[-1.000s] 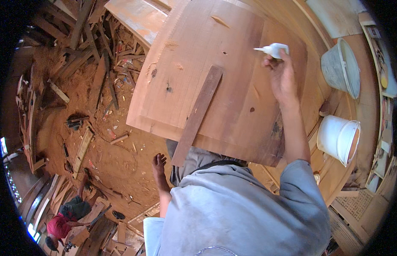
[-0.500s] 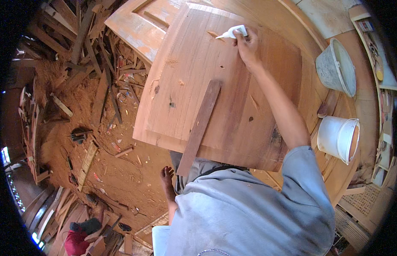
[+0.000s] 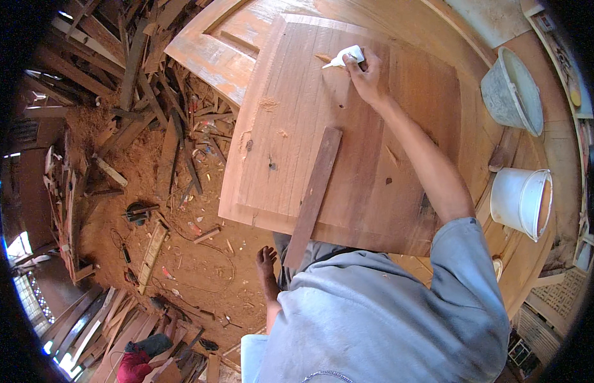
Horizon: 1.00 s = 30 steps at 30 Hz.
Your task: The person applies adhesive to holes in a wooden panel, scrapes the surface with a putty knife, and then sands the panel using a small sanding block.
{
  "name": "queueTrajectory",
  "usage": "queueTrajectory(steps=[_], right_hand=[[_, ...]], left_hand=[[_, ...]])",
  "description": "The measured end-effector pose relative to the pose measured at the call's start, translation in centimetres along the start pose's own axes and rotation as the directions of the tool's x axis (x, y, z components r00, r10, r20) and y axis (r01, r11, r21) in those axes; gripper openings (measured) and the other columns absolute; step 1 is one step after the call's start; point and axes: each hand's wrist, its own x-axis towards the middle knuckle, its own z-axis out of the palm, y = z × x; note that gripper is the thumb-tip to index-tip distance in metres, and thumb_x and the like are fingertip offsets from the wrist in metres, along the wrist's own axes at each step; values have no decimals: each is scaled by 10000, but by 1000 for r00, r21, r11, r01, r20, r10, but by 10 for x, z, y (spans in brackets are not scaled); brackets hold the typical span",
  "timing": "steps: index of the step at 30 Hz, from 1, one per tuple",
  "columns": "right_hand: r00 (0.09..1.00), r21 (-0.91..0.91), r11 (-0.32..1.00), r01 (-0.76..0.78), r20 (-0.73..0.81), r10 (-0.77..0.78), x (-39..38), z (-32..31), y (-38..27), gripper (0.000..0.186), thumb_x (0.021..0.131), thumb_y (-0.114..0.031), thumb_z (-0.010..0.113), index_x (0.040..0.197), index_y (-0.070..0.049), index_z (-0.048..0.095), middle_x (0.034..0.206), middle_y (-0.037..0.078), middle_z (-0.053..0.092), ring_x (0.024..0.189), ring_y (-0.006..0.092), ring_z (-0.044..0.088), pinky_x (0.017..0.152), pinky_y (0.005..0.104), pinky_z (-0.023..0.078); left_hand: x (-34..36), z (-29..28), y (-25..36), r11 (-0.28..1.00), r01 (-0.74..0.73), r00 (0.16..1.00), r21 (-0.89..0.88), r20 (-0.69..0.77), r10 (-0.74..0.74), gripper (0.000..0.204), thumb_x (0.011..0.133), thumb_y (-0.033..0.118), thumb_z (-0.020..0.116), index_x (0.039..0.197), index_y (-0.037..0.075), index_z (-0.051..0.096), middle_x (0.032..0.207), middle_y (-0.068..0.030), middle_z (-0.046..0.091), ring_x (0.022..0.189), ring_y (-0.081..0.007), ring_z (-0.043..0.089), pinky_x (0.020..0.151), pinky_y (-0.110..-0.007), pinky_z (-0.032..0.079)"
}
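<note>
My right hand point(image 3: 368, 78) grips a small white squeeze bottle point(image 3: 352, 56) with a narrow nozzle. The bottle tilts, its tip pointing left and low over the far part of a reddish-brown wooden panel point(image 3: 290, 115). Beside that tip lies a thin wood splinter point(image 3: 323, 58). Several dark holes or knots mark the panel, and a second splinter point(image 3: 391, 155) rests nearer to me. A dark wooden strip point(image 3: 313, 198) lies across the panel's near edge and sticks out toward my body. My left hand point(image 3: 267, 260) hangs low by my side, holding nothing, its fingers apart.
Under the panel is a larger wooden door point(image 3: 214, 51). To the right stand a grey bucket point(image 3: 501, 89) and a white bucket point(image 3: 511, 201). Scrap boards point(image 3: 134, 67) and sawdust cover the ground at left. A person in red point(image 3: 132, 369) is at the lower left.
The view has shifted, so the scene sits a little lower and further right. The bottle stays in my right hand with its tip near the same splinter.
</note>
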Motion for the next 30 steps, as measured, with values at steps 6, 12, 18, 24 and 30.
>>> queueTrajectory(steps=[6, 12, 18, 24, 30], right_hand=[[999, -176, 984, -29, -27, 25, -5, -3, -30, 241, 927, -262, 642, 901, -23, 615, 713, 29, 623, 655, 100, 556, 596, 301, 446], [998, -254, 965, -62, 12, 67, -3, -4, -29, 344, 921, -357, 629, 907, -14, 650, 784, 129, 659, 701, 232, 612, 643, 381, 467], [999, -219, 975, 31, 21, -28, -1, -4, -10, 235, 960, -250, 614, 938, -16, 610, 736, 23, 623, 659, 82, 576, 584, 265, 453], [996, -185, 980, -76, 23, 82, -2, -3, -21, 307, 920, -315, 638, 897, -9, 652, 756, 136, 653, 681, 228, 605, 625, 385, 464], [1000, -263, 964, 26, 18, -22, -2, -5, -18, 217, 955, -227, 608, 908, -15, 592, 717, 30, 609, 638, 98, 556, 578, 287, 449]], left_hand=[[-7, 2, 14, 1000, 29, 999, 12, -42, -29, 432, 984, 366, 565, 1253, 28, 541, 1154, -150, 669, 926, -237, 685, 742, -332, 534], [-6, -8, 5, 1000, 26, 999, 11, -31, -26, 428, 999, 347, 540, 1265, 12, 531, 1154, -153, 666, 941, -248, 685, 751, -331, 540], [-11, 2, 9, 999, 26, 999, 27, -31, -25, 409, 1009, 330, 532, 1261, 8, 534, 1155, -162, 663, 950, -255, 686, 758, -349, 545], [-20, 5, 15, 998, 30, 999, 48, -47, -28, 411, 1005, 335, 539, 1254, 7, 540, 1157, -161, 665, 943, -253, 688, 755, -351, 546], [-19, 6, 15, 998, 43, 998, 47, -53, -40, 422, 999, 346, 547, 1251, 8, 542, 1154, -160, 667, 946, -252, 689, 748, -341, 546]])
